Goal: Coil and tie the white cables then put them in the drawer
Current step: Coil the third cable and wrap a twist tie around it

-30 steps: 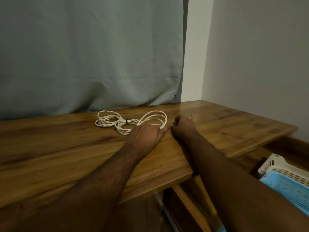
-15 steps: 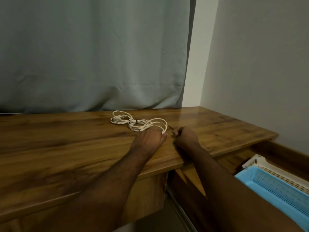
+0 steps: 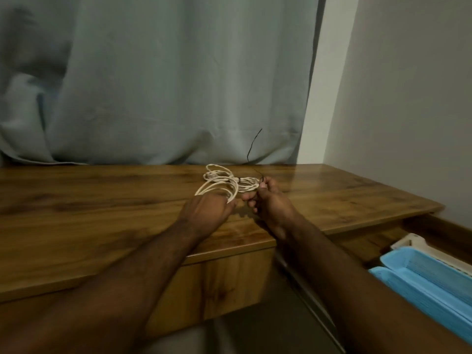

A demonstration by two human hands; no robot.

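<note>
Behind the wooden desk (image 3: 102,213) hangs a grey curtain (image 3: 153,85). On the far middle of the desk lies the white cable (image 3: 224,181), coiled, its middle bound with a dark tie. The left hand (image 3: 207,213) holds the near loops. The right hand (image 3: 268,203) pinches a thin black wire (image 3: 254,144) (probably another tie). Blue trays (image 3: 421,284) stand low at the right.

1. This looks like a room in a home, maybe a bedroom or a study.
2. A long grey-blue curtain (image 3: 158,80) hangs at 12 o'clock, like one over a house window.
3. A shiny wooden desk (image 3: 97,200) sits in front of it.
4. Plain painted walls (image 3: 408,98) meet at 2 o'clock.
5. Blue plastic baskets (image 3: 424,284) sit at 4 o'clock.
</note>
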